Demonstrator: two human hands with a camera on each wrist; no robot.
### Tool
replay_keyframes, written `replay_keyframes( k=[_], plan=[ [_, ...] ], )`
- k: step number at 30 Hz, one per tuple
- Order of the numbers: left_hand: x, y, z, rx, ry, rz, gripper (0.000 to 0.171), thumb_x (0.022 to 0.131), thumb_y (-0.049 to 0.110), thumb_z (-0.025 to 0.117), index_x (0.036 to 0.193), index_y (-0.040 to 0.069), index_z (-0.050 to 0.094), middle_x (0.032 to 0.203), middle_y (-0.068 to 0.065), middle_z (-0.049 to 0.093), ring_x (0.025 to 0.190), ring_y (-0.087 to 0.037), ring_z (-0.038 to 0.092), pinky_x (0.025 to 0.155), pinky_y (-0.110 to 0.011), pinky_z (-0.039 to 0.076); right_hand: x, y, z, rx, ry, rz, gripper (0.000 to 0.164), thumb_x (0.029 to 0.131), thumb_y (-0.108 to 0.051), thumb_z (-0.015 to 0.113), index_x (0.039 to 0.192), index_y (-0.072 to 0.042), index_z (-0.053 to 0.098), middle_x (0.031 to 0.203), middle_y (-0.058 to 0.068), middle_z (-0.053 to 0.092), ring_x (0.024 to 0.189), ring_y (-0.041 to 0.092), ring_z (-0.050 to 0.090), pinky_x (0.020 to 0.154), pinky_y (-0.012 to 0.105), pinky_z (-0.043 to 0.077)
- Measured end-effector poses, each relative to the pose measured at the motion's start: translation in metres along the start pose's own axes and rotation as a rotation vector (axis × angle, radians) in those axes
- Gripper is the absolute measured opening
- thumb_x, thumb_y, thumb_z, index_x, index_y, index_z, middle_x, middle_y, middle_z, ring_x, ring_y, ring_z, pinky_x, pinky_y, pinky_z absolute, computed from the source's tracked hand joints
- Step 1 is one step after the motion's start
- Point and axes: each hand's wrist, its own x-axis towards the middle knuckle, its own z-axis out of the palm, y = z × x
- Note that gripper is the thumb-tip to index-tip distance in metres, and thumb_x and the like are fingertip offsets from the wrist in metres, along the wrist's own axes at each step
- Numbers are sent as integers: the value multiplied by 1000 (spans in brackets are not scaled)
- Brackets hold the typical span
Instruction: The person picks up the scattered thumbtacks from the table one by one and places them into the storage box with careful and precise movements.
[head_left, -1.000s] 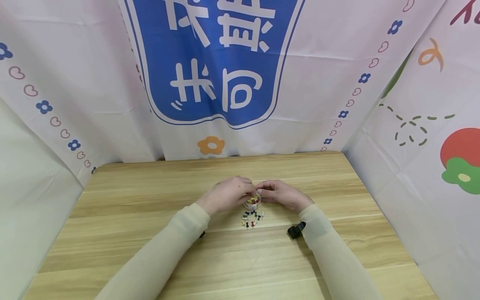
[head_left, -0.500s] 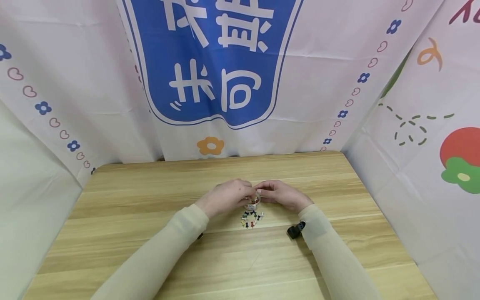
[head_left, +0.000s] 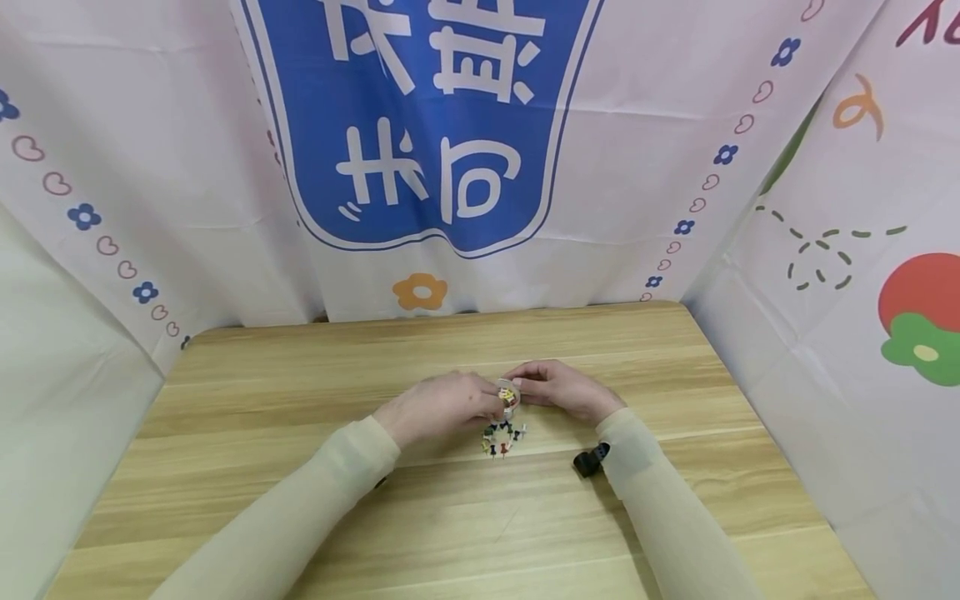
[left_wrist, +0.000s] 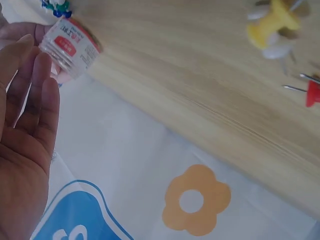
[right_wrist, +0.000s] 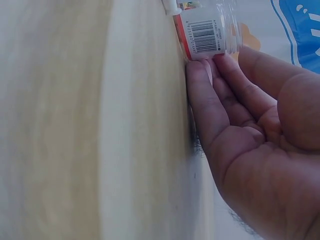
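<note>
A small clear jar (head_left: pixel 510 407) of colourful push pins stands on the table, its label (left_wrist: pixel 71 46) visible in the left wrist view. My right hand (head_left: pixel 566 390) holds it from the right, and the right wrist view shows thumb and fingers around the jar (right_wrist: pixel 205 31). Left of the jar is my left hand (head_left: pixel 446 407), thumb and fingertips bent close together. Whether a pin sits between those fingertips is hidden. Just in front of the jar, several push pins (head_left: pixel 504 448) lie in a rough ring; a yellow pin (left_wrist: pixel 272 24) and a red pin (left_wrist: pixel 313 94) show close up.
The wooden table (head_left: pixel 300 375) carries the jar and pins. A black device (head_left: pixel 590 461) sits by the right wrist. A printed cloth (head_left: pixel 615 208) hangs behind the table's back edge, with another cloth along the right side.
My left hand has drawn away from the jar's mouth, shifting left and toward me, so more pins inside show. The right hand stays on the jar.
</note>
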Motion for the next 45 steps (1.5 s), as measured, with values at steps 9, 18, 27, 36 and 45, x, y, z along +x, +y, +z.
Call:
replay_keyframes(
  k=[9,18,27,36,45],
  plan=[
    [-10,12,7,102,-75,29,7,93,17,77,98,22,75,108,11,71,99,-8,64,83,-25,55,0,-2,2,-6,-1,3,35,105,-10,57,140,-3,61,141,12,62,127,27,61,105,36,50],
    [-13,23,20,151,-125,1,6,96,28,73,100,30,75,106,15,68,93,-7,61,71,-25,54,-1,-2,2,15,-10,-2,36,105,-10,57,140,-2,60,141,13,61,128,27,60,106,36,49],
    [-12,24,24,107,-128,-7,6,98,27,70,100,28,76,97,15,66,83,-3,59,68,-21,53,-1,-2,4,27,-1,3,36,105,-9,57,140,-2,60,141,14,61,128,28,60,106,36,49],
    [-11,17,12,76,-114,-11,6,97,20,72,97,25,75,111,13,70,98,-6,64,83,-21,55,-2,-3,4,36,-8,-5,35,106,-8,55,140,-1,59,141,15,61,129,29,60,106,36,49],
    [-8,1,2,-29,-54,-17,11,95,13,74,104,18,77,108,9,72,98,-5,63,87,-24,54,-1,-2,3,37,-6,0,36,106,-11,57,140,-3,60,142,14,61,128,29,60,106,37,49]
  ],
)
